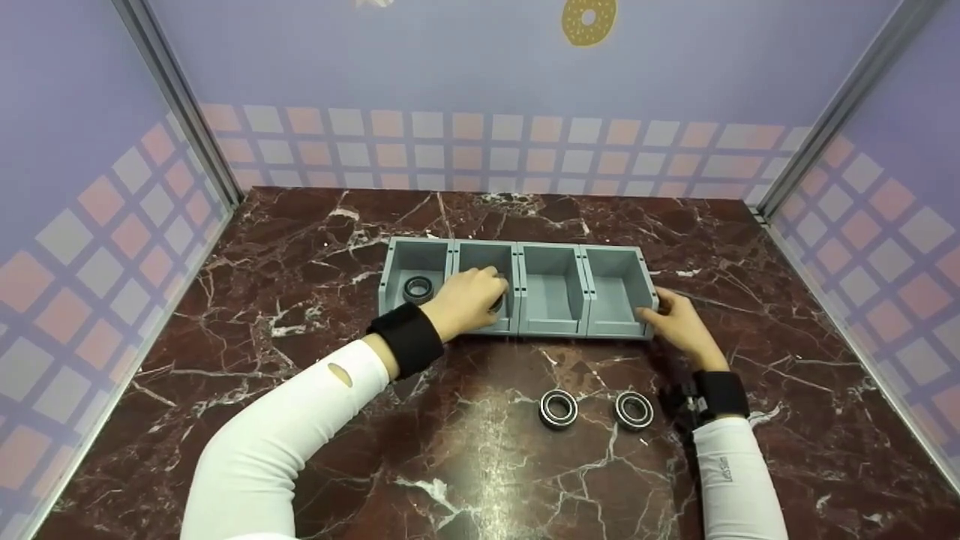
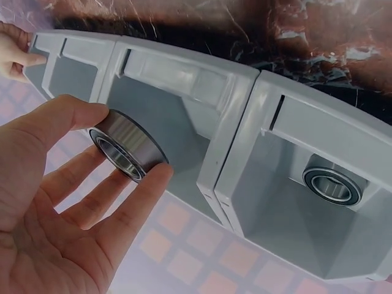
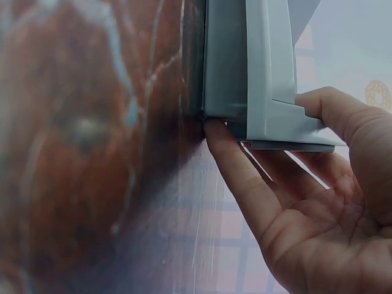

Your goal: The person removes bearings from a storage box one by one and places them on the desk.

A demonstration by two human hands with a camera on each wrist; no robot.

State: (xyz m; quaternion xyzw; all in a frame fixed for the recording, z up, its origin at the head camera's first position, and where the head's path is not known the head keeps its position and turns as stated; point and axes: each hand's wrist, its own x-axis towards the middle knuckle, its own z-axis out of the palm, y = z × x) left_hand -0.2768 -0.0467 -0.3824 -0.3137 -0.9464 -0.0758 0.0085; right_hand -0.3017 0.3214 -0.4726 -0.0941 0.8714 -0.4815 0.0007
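My left hand point(image 1: 470, 298) is over the second compartment from the left of a grey bin row point(image 1: 551, 328). Between thumb and fingers it pinches a ball bearing point(image 2: 131, 144), tilted, with a steel outer ring. Another bearing point(image 1: 418, 288) lies flat in the leftmost compartment. My right hand point(image 1: 673, 321) grips the right end wall of the row; in the right wrist view its thumb is inside the wall point(image 3: 278, 122) and the fingers are outside and beneath. The two right-hand compartments hold nothing.
Two more bearings, a left one point(image 1: 559, 409) and a right one point(image 1: 634, 410), lie flat on the dark red marbled table point(image 1: 337, 465) in front of the row. Patterned panels point(image 1: 487, 142) enclose the table at the back and both sides.
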